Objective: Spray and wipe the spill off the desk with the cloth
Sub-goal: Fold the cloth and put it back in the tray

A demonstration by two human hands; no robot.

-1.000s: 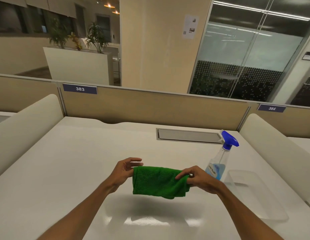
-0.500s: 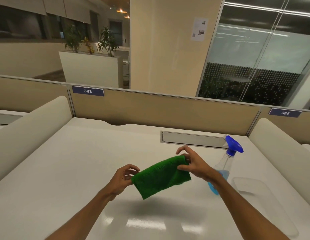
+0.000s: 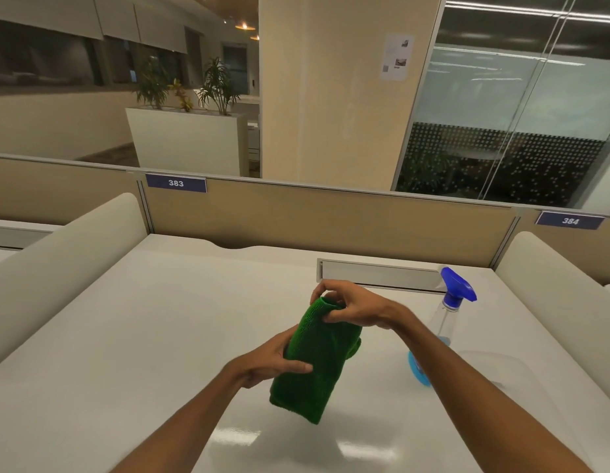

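Observation:
A folded green cloth (image 3: pixel 317 363) hangs almost upright above the white desk (image 3: pixel 160 336). My right hand (image 3: pixel 351 307) pinches its top end. My left hand (image 3: pixel 273 361) grips its left side lower down, thumb across the front. A clear spray bottle (image 3: pixel 443 322) with a blue trigger head and a little blue liquid stands on the desk to the right, partly behind my right forearm. I cannot make out a spill on the glossy desk surface.
A clear plastic tray (image 3: pixel 522 373) lies on the desk right of the bottle. A cable slot (image 3: pixel 378 273) sits at the back. Beige partitions (image 3: pixel 331 220) and padded side dividers (image 3: pixel 58 264) enclose the desk.
The cloth has turned from level to nearly upright. My right hand rose and moved back with one end, while my left hand shifted to the cloth's lower side.

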